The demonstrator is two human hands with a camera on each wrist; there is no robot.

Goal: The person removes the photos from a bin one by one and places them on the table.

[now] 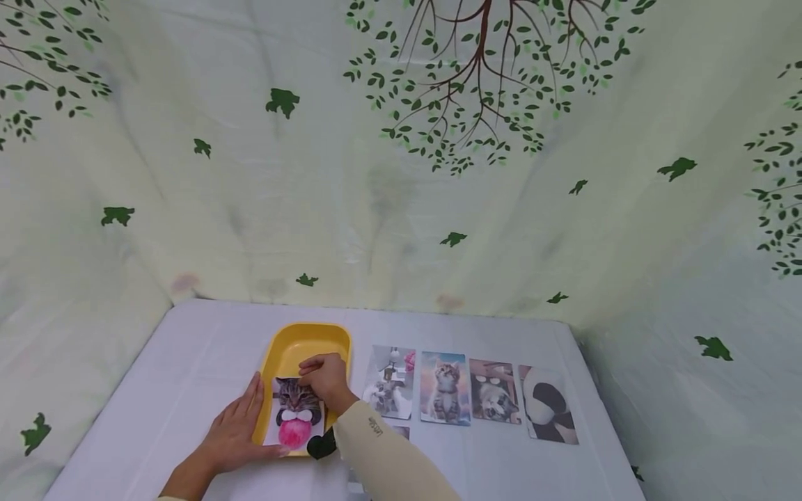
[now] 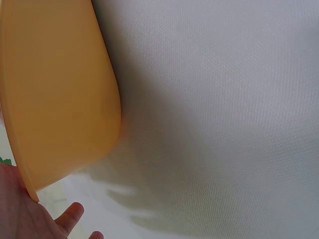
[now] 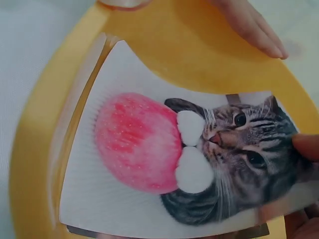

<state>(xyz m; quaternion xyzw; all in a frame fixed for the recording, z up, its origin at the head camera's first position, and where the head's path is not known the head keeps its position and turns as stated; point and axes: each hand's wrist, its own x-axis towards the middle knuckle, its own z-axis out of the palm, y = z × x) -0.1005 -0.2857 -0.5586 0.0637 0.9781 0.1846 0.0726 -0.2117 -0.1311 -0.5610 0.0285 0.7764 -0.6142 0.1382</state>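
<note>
A yellow tray [image 1: 310,332] sits on the left of the table. My right hand [image 1: 327,381] pinches the far edge of a photo card [image 1: 294,412] showing a tabby cat and a pink ball. In the right wrist view the card [image 3: 139,144] bends within the tray, and a dark edge of something shows beneath it. Along the tray's left side rests my left hand [image 1: 233,433], its fingers extended and its thumb across the near end. The left wrist view has the tray's outer wall [image 2: 60,89] with that hand [image 2: 22,214] at its rim.
Right of the tray lie a card with a pink flower [image 1: 390,383], a kitten card [image 1: 445,390], a card of a cat lying down [image 1: 495,392] and a black-and-white card [image 1: 548,405]. Another card is partly hidden by my right sleeve [image 1: 391,452]. A leaf-patterned curtain [image 1: 376,209] stands behind.
</note>
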